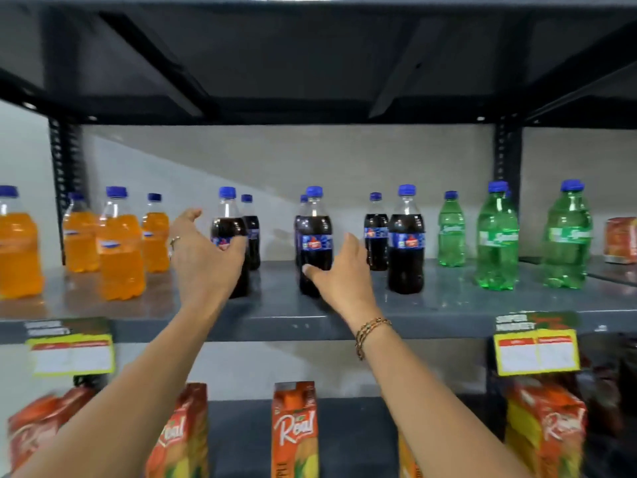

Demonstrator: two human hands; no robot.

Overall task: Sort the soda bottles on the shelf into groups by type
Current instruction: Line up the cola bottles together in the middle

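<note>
Blue-capped soda bottles stand on the grey shelf (pixel 448 307). Several orange bottles (pixel 120 257) are at the left, several cola bottles in the middle, three green bottles (pixel 498 239) at the right. My left hand (pixel 203 260) reaches the left front cola bottle (pixel 228 226); its fingers lie across the bottle's front and the thumb is spread away. My right hand (pixel 332 276) is beside the middle front cola bottle (pixel 315 236), thumb touching low on it, fingers apart at its right side. Another cola bottle (pixel 406 243) stands further right. Both touched bottles stand on the shelf.
A dark shelf board hangs low overhead. Black uprights (pixel 506 157) stand at the back corners. A red pack (pixel 620 239) sits at the far right. Yellow price tags (pixel 536 353) hang from the shelf edge. Juice cartons (pixel 294 429) fill the shelf below.
</note>
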